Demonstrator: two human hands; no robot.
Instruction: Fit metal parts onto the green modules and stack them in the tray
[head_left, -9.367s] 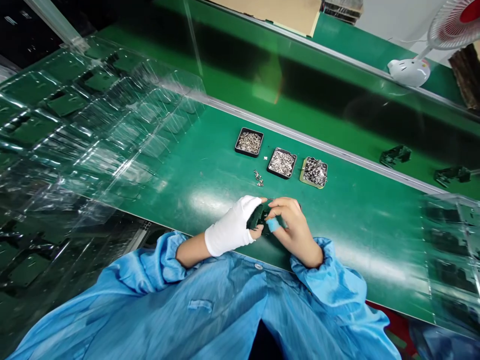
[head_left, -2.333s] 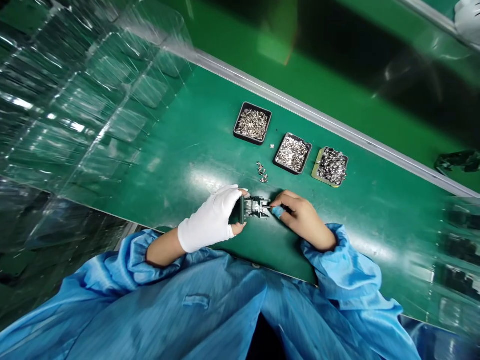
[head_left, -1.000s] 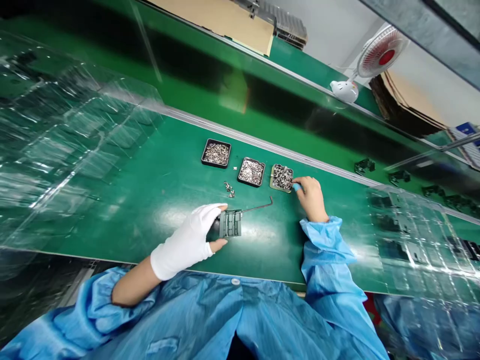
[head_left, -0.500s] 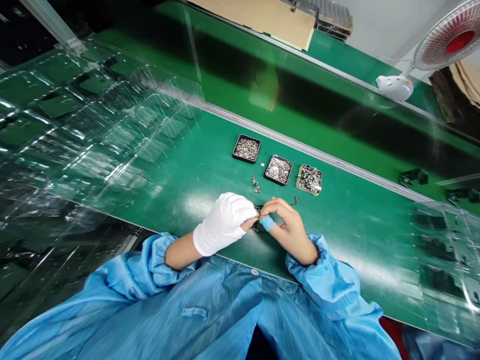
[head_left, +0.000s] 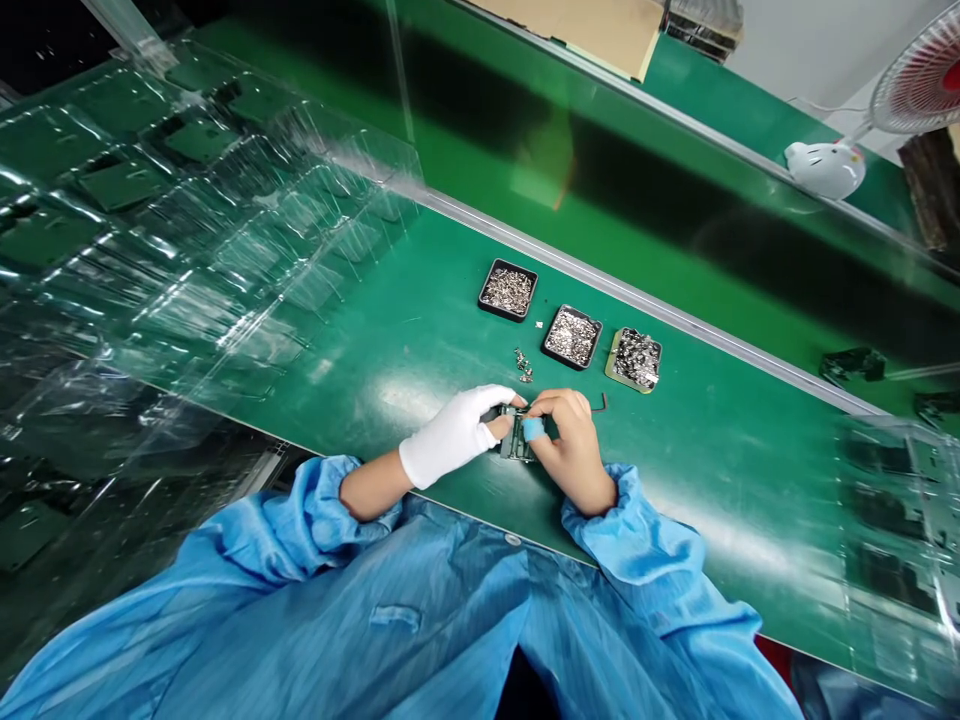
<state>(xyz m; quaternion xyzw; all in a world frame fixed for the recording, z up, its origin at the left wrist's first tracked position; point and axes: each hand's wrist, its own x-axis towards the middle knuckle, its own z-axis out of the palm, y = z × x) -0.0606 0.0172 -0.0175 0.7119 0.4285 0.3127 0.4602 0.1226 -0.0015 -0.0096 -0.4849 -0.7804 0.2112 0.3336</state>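
My left hand (head_left: 450, 440), in a white glove with bare fingertips, grips the left side of a small dark rectangular part (head_left: 516, 447) with slots on its face. It sits low over the green bench, close to the front edge. My right hand (head_left: 571, 440) is bare with blue tape round the thumb. Its fingers are bent and its thumb and fingertips close on the part's upper right. Whether a smaller piece is pinched there is hidden. Just beyond the right hand lies a dark L-shaped key (head_left: 604, 402). Several loose metal bits (head_left: 523, 366) lie ahead of the hands.
Two black trays (head_left: 483, 304) (head_left: 550, 352) and a yellowish tray (head_left: 616, 377) hold small metal pieces. Clear plastic trays (head_left: 247, 270) cover the left side; another clear tray (head_left: 892, 500) with dark parts stands right. A raised ledge with a fan (head_left: 922, 85) runs behind.
My left hand has opened out and shifted its grip along the part's side, so more of the part shows. My right fingers have curled over its top. The camera view has shifted slightly.
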